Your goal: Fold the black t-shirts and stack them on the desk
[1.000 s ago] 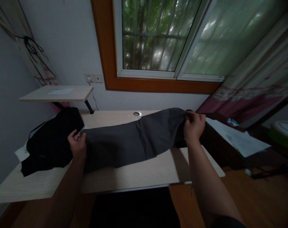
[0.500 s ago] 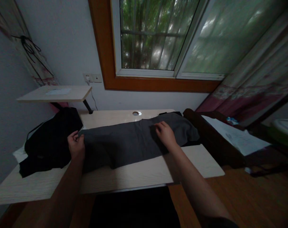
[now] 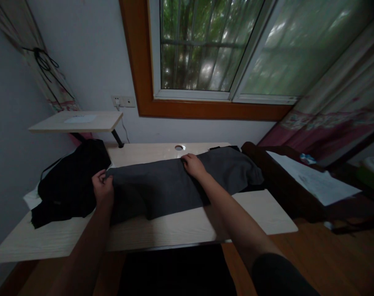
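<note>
A long dark grey garment, which looks like a pair of trousers folded lengthwise (image 3: 171, 187), lies across the pale wooden table (image 3: 174, 238). At its left end my left hand (image 3: 103, 187) pinches the far corner between thumb and fingers. My right hand (image 3: 193, 165) is on the far edge near the middle, its fingers closed over the cloth; the thumb is mostly hidden. A rumpled black garment or bag (image 3: 69, 189) lies just left of my left hand, with some white cloth (image 3: 32, 199) beneath it. The trousers' right end is bunched over something black.
A small raised shelf (image 3: 75, 122) with a paper on it stands at the back left. On the right, a dark brown piece of furniture (image 3: 285, 181) holds a white sheet (image 3: 313, 179). A window (image 3: 211, 49) and wall bound the far side; a black seat (image 3: 177, 271) is in front.
My right hand has moved left and away from me, from above the cloth to its far edge. My left hand keeps its pinch on the left corner. The view has shifted slightly.
</note>
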Action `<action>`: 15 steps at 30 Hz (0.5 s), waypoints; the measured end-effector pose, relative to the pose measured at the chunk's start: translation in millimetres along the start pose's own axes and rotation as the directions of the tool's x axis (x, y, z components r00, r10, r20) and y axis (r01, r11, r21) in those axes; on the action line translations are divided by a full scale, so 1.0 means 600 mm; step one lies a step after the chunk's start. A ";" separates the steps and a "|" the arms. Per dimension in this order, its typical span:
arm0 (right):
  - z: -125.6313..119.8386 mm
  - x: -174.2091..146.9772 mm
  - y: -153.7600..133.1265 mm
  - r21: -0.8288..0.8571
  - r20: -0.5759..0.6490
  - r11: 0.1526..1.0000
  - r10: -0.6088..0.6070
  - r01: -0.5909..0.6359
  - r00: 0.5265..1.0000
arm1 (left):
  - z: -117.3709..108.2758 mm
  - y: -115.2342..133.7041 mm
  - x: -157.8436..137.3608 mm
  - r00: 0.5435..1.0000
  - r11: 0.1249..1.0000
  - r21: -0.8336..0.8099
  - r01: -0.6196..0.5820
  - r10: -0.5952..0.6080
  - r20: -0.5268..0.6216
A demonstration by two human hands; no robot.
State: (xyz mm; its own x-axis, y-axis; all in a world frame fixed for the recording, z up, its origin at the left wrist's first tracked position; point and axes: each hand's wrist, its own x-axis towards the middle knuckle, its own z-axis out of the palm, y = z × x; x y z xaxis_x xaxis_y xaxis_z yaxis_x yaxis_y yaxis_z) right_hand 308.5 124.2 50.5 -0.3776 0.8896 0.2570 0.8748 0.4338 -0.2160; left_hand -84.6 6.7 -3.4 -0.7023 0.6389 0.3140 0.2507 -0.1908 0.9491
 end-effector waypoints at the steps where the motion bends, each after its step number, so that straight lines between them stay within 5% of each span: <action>1: 0.000 0.004 0.002 -0.029 0.010 1.000 0.004 -0.004 1.000 | 0.000 0.001 0.000 1.000 1.000 -0.009 0.003 -0.003 0.000; 9: -0.013 0.000 0.002 -0.188 -0.015 0.982 -0.026 0.023 1.000 | 0.001 0.009 -0.004 1.000 1.000 -0.014 0.018 -0.018 -0.001; 15: -0.043 -0.036 0.000 -0.144 -0.116 0.986 -0.099 0.082 0.988 | 0.000 0.012 -0.002 1.000 1.000 0.020 0.021 -0.021 -0.012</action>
State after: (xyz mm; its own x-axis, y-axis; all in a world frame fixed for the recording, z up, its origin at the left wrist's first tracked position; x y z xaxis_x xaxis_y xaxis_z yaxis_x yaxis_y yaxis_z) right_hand 324.3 101.6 69.1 -0.4244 0.8196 0.3848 0.8757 0.4797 -0.0560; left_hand -81.8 4.4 3.1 -0.7155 0.6336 0.2942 0.2491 -0.1620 0.9548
